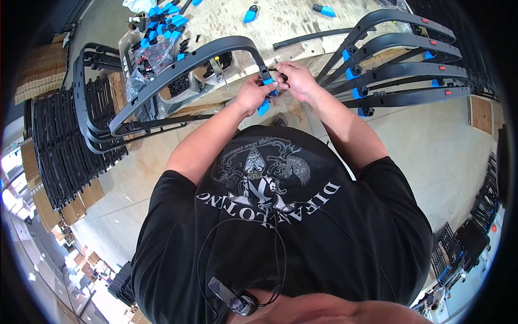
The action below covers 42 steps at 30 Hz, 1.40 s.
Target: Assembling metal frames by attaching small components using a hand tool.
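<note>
A curved black tubular frame [218, 46] arches in front of me, its near end reaching down to my hands. A blue plastic end piece [268, 85] sits at that end. My left hand [252, 96] is closed around the blue piece, thumb and fingers pressing on it. My right hand [298, 81] is closed just to the right, its fingertips meeting the frame's end. Something small and dark shows at its fingers, too small to name. Another blue part [264, 107] shows below my left hand.
Several black frames with blue ends [399, 73] stand at the right, and more black frames [89, 102] at the left. A wooden table [294, 19] carries loose blue pieces [162, 24]. Bins of small black parts [178, 86] and a yellow-topped screwdriver [220, 67] are near its front edge.
</note>
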### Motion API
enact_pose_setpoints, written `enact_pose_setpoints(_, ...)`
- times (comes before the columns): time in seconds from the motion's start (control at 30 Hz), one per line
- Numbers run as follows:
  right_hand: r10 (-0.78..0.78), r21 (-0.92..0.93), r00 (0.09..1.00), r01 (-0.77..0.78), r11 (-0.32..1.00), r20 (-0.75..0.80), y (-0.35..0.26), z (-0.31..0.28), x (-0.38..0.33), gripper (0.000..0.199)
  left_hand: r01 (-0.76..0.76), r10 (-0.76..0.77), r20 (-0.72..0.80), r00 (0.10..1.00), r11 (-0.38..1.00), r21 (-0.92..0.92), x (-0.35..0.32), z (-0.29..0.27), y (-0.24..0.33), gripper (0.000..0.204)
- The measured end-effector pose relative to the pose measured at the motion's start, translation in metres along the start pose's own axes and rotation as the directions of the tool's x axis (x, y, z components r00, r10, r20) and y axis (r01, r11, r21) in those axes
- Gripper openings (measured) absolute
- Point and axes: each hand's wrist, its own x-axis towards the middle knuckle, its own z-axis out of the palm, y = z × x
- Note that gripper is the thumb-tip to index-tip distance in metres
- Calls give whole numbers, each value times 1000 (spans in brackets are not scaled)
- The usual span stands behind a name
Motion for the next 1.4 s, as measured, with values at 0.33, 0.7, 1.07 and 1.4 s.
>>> enact_pose_setpoints(0.33,127,74,978,-141,987,164,-15,-8,13,13,0,-3,-49,999,998,-68,5,-9,-5,39)
enact_pose_setpoints(0.7,195,118,943,-233,965,270,-7,-10,24,13,-1,-3,-23,1000,987,-161,1,-9,2,31)
enact_pose_setpoints(1.07,280,-351,957,-237,906,74,-14,18,11,31,36,-38,-6,999,981,-192,-5,-15,1,34)
enact_pose_setpoints(1.4,326,52,869,-370,927,373,-26,7,-24,73,-319,416,-150,897,844,432,-53,-21,16,23)
